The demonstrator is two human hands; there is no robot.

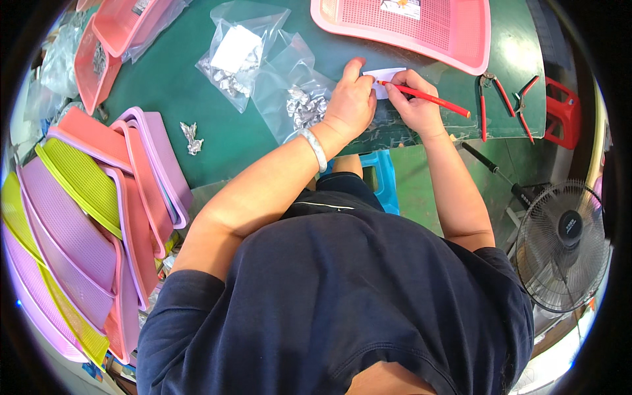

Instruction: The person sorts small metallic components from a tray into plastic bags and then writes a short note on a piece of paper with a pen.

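My right hand (418,105) pinches a slim red pencil (434,101), its tip resting at a small white slip of paper (392,74) near the front edge of the table. My left hand (354,102) has its fingers curled at the slip's left edge, seemingly holding it down; its fingertips are partly hidden. A pale bangle circles the left wrist. Just left of that hand lies a clear plastic bag (304,99) of small silvery metal pieces. Another clear bag (227,82) of such pieces, with a white label card (237,49), lies farther left.
A pink basket (474,39) stands beyond my hands. Two red-handled pliers (484,108) (523,108) lie at the right. One silvery clump (191,138) sits on the green table (158,85). Stacked coloured baskets (79,197) fill the left; a fan (563,247) stands right.
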